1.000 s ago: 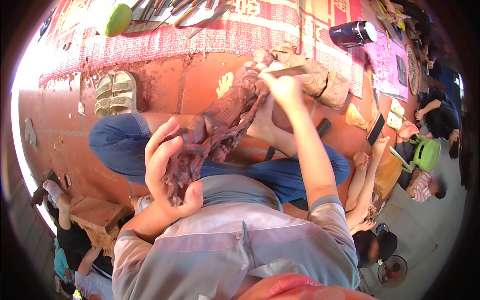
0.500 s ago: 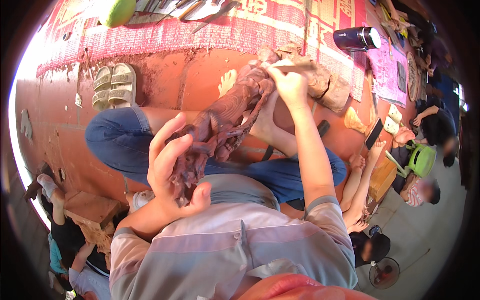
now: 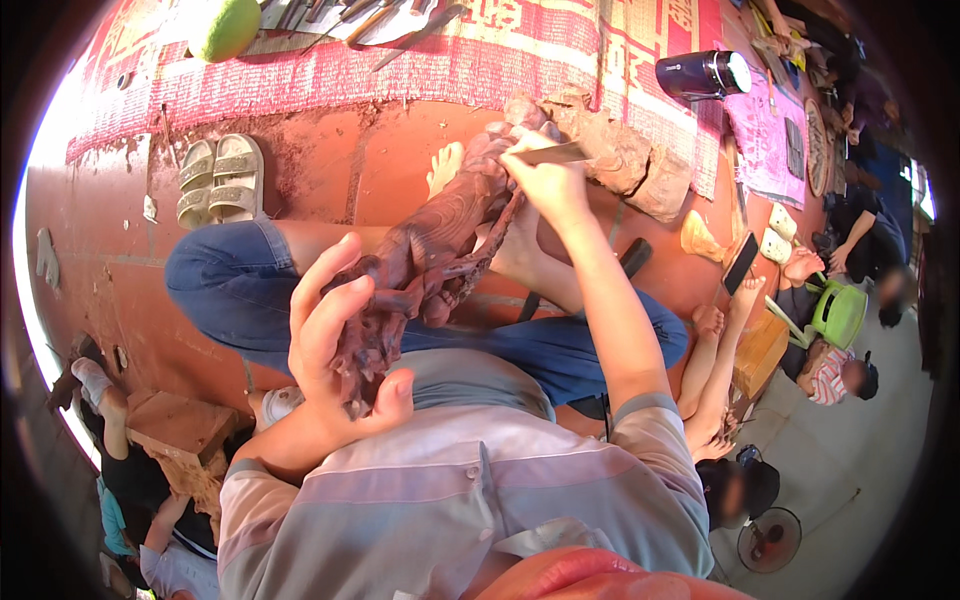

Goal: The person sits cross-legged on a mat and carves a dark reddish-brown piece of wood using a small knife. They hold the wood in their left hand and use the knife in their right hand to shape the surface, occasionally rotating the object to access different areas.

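Observation:
A long reddish-brown wood carving (image 3: pixel 440 225) with flowing ridges lies slantwise across my lap, its far end near a bare foot. My left hand (image 3: pixel 335 350) cradles the intricate near end between thumb and loosely stretched fingers. Close to the far end, my right hand (image 3: pixel 550 190) pinches a flat brownish strip (image 3: pixel 555 153) against the carved surface. Whether that strip is folded sandpaper or a thin blade, I cannot tell. The carving's underside is hidden.
Beyond the carving lie rough wood blocks (image 3: pixel 625 155) beside a red woven mat (image 3: pixel 300 75) bearing carving tools (image 3: pixel 375 22) and a green round fruit (image 3: pixel 225 28). Sandals (image 3: pixel 220 180) lie left; a dark flask (image 3: pixel 703 75) lies right. Other people sit on both sides.
My right hand has slid slightly left and nearer along the carving's far end, and the strip now sticks out to the right. My left hand keeps its hold.

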Demonstrator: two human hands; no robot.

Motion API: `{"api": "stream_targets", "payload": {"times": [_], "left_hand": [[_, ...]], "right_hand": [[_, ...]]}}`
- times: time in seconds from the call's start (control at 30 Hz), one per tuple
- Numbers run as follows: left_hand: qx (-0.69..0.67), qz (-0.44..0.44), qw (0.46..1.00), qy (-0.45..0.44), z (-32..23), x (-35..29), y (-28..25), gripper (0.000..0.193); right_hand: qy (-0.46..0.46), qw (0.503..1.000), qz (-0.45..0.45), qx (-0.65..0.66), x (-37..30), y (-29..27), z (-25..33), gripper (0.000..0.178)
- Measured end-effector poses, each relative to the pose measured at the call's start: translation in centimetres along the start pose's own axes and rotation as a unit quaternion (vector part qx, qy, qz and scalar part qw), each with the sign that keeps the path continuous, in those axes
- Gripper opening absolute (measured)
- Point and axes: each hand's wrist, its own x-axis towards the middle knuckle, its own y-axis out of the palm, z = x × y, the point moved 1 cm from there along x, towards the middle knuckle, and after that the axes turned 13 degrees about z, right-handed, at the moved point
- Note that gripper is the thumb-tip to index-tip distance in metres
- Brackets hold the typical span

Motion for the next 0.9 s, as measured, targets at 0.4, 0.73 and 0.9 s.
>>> {"api": "stream_targets", "payload": {"times": [0.4,0.73,0.9], "left_hand": [[-0.010,-0.003,1.000,0.006,0.0,-0.1,0.2,0.066],[-0.004,0.001,1.000,0.006,0.0,0.1,0.0,0.066],[0.000,0.002,1.000,0.023,0.3,0.2,-0.1,0.066]], "right_hand": [[0.004,1.000,0.012,-0.013,0.6,0.5,1.4,0.011],[0.063,0.972,-0.083,0.210,0.3,-1.8,-0.7,0.011],[0.070,0.995,0.060,0.024,0.8,-0.6,0.8,0.014]]}}
